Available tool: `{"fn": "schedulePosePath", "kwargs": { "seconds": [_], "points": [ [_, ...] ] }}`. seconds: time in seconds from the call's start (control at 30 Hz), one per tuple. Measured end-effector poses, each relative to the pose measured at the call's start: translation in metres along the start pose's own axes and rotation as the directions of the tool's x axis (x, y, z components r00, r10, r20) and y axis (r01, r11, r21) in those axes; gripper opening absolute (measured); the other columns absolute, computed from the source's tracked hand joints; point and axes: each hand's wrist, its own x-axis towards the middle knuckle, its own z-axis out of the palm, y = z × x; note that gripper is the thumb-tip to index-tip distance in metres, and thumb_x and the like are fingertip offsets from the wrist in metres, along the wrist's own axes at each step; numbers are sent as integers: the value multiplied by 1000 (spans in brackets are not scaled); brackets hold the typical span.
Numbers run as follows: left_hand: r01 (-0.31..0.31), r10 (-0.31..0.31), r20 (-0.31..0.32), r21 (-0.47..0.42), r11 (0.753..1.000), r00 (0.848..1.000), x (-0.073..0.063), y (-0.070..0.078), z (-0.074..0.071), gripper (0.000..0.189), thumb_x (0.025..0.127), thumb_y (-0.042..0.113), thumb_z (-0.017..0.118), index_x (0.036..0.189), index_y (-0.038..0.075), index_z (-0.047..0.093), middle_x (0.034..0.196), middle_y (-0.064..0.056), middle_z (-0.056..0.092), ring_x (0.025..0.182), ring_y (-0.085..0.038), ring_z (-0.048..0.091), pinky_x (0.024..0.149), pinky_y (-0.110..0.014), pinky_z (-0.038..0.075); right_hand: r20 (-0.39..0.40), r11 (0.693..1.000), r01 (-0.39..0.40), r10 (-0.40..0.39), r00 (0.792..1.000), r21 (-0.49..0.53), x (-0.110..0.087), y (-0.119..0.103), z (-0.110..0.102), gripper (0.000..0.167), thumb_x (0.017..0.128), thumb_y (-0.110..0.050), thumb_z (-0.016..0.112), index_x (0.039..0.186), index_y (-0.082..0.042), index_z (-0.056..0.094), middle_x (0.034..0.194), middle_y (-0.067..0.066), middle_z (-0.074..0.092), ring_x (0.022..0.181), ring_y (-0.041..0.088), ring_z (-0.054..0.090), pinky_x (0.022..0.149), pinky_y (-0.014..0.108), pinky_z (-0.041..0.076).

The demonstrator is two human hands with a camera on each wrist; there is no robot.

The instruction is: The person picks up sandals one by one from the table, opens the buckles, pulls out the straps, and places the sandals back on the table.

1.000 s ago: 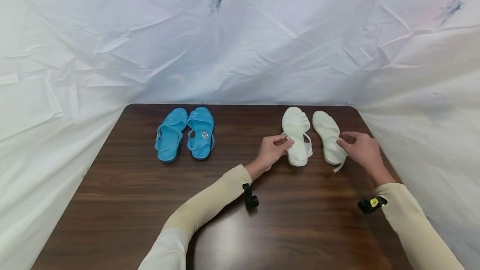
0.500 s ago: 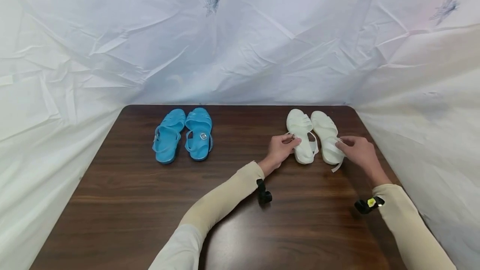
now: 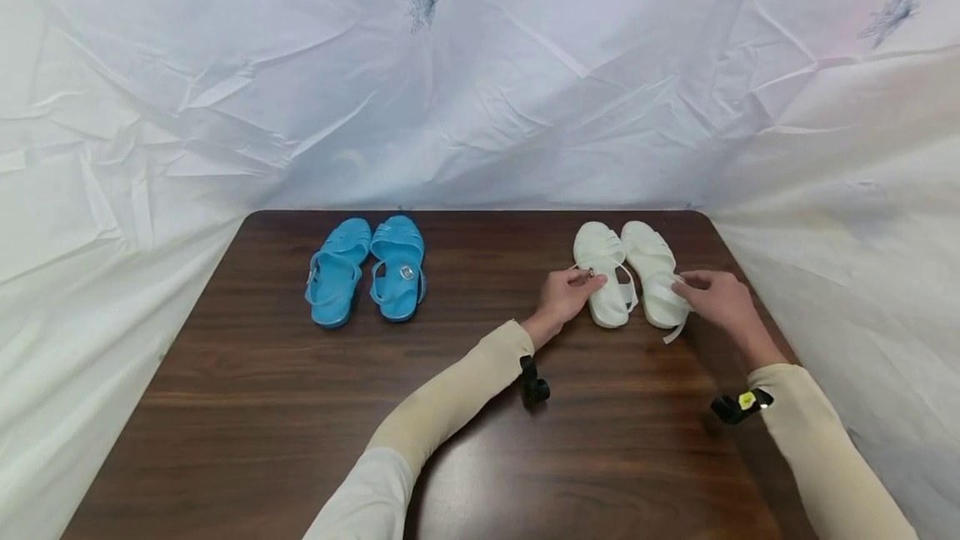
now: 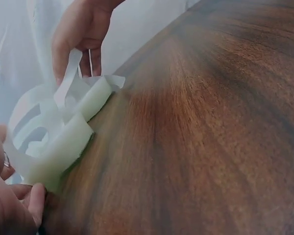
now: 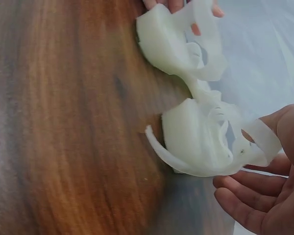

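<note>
Two white sandals lie side by side at the far right of the table, toes away from me. The left white sandal (image 3: 609,307) is held at its left side by my left hand (image 3: 560,300), close to a small metal buckle. In the left wrist view, that hand's thumb and fingers grip the sole's edge. My right hand (image 3: 722,305) pinches the ankle strap (image 5: 262,134) of the right white sandal (image 3: 645,252) between thumb and fingers. A loose strap end (image 5: 159,149) curls out past this sandal's heel. The sandals' heels sit slightly apart, while their toe ends nearly meet.
A pair of blue sandals, the left one (image 3: 332,286) and the right one (image 3: 397,242), stands at the back left of the brown wooden table (image 3: 300,407). White printed sheeting (image 3: 480,107) hangs behind the table and along both sides.
The left hand has moved right with the left white sandal, bringing it close against the right one. The right hand has stayed at its strap with little movement.
</note>
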Motion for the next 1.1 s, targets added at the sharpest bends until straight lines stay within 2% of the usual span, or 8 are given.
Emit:
{"fn": "schedulePosePath", "kwargs": {
  "seconds": [0.17, 0.33, 0.43, 0.63, 0.87, 0.93, 1.03, 1.1],
  "points": [
    [-16, 14, 32, 59, 998, 999, -1, 1, -2, 50, 95, 48, 71, 131, 14, 71, 140, 1, 64, 124, -16, 63, 93, -28, 54, 77, 998, -30, 26, 997, 51, 3, -1, -7, 67, 105, -46, 51, 141, 11, 52, 133, 38, 56, 104, 44, 68, 83, 52, 57],
    [-34, 30, 48, 85, 996, 998, 0, 1, -4, 53, 96, 50, 70, 136, 15, 67, 131, -4, 69, 115, -15, 66, 88, -28, 55, 175, 993, -90, 76, 982, 70, 7, -1, -9, 70, 105, -43, 52, 144, 15, 44, 136, 41, 51, 102, 40, 70, 80, 45, 60],
    [-47, 41, 60, 96, 994, 997, -1, 1, -7, 54, 96, 49, 70, 137, 14, 67, 128, -6, 71, 112, -16, 67, 85, -28, 55, 175, 994, -82, 69, 982, 70, 7, 1, -5, 69, 105, -41, 53, 145, 15, 44, 139, 42, 48, 100, 40, 71, 78, 44, 61],
    [-89, 81, 78, 101, 991, 994, -7, 1, -16, 45, 97, 43, 71, 130, 13, 70, 143, -3, 61, 124, -18, 63, 89, -25, 55, -28, 999, 6, -5, 1000, 40, 3, 7, 7, 58, 104, -38, 56, 134, 11, 60, 126, 36, 62, 97, 41, 69, 68, 40, 55],
    [-230, 221, 69, 213, 950, 973, -13, 8, -25, 33, 99, 39, 69, 119, 13, 74, 122, 1, 71, 107, -13, 68, 81, -23, 55, -232, 996, 78, -67, 970, 39, 1, 14, 12, 46, 103, -30, 61, 127, 7, 67, 117, 31, 68, 101, 49, 67, 76, 54, 52],
    [-263, 250, 85, 235, 936, 965, -14, 13, -29, 32, 100, 36, 68, 120, 12, 73, 119, -1, 72, 108, -17, 68, 83, -26, 56, -272, 995, 94, -81, 959, 37, 0, 15, 10, 43, 102, -28, 62, 126, 8, 68, 113, 30, 70, 96, 47, 69, 72, 51, 54],
    [-312, 290, 119, 252, 916, 950, -15, 22, -34, 35, 101, 34, 67, 124, 9, 71, 118, -6, 72, 110, -25, 68, 88, -31, 56, -329, 993, 113, -98, 939, 26, 0, 14, 6, 38, 101, -25, 64, 122, 7, 71, 106, 28, 72, 72, 30, 71, 60, 36, 51],
    [-345, 315, 150, 258, 902, 937, -15, 30, -37, 35, 101, 33, 67, 126, 8, 70, 119, -7, 71, 111, -25, 68, 90, -30, 55, -366, 993, 122, -109, 924, 12, 0, 11, 3, 36, 100, -24, 65, 119, 6, 72, 102, 28, 73, 60, 9, 64, 56, 26, 44]
  ]
}}
